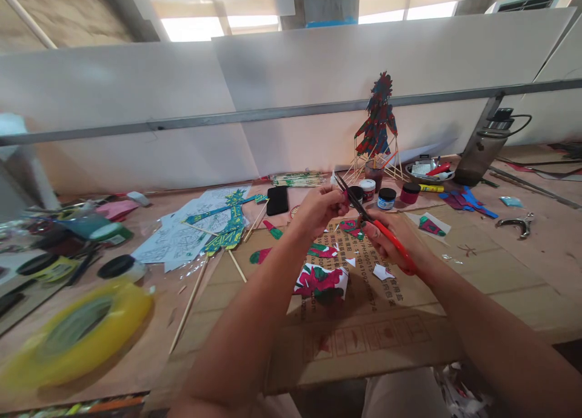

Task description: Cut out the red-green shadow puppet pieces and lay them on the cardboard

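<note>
Scissors [359,206] sat clamped in my right hand [402,229], my left hand [324,207] pinching a magenta piece [345,198]; I judged this trimming, the next snip needing a steady hold.

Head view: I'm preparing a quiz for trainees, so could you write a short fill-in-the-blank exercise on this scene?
1. The right hand holds a pair of ____.
2. The painted pieces below the hands lie on brown, printed ____.
3. The tape roll at the picture's left is coloured ____.
4. In the picture, the bottle stands to the ____ of the feathery figure.

Missing words: scissors; cardboard; yellow; right.
</note>
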Tool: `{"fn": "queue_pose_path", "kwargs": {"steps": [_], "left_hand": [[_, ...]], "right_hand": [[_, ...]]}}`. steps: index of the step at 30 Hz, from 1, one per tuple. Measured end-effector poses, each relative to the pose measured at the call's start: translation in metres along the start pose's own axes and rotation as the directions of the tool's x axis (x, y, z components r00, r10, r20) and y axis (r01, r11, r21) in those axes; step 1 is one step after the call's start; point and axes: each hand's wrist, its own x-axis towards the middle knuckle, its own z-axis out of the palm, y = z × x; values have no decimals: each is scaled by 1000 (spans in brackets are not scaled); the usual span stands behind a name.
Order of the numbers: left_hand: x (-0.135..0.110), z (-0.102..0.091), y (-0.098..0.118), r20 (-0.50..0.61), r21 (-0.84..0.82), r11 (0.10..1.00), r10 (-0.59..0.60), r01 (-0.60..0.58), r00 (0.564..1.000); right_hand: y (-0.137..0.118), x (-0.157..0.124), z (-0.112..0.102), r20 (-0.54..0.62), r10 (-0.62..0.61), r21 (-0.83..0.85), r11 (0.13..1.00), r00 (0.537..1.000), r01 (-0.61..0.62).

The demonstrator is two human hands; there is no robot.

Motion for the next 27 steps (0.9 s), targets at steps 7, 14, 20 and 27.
{"fn": "queue_pose_path", "kwargs": {"steps": [7, 14, 20, 27], "left_hand": [[-1, 1, -1, -27, -8, 1000, -18, 18, 999], [-5, 21, -25, -77, -102, 995, -13, 5, 997], [-8, 31, -38, -45, -100, 995, -24, 20, 999], [-10, 35, -41, -31, -101, 992, -76, 72, 997]], "right_hand": [[5, 2, 7, -56, 99, 129, 987, 993, -91], [19, 11, 13, -329, -20, 298, 946, 944, 124], [25, 12, 10, -395, -58, 291, 939, 917, 184], [25, 13, 4, -376, -73, 178, 973, 924, 149]]}}
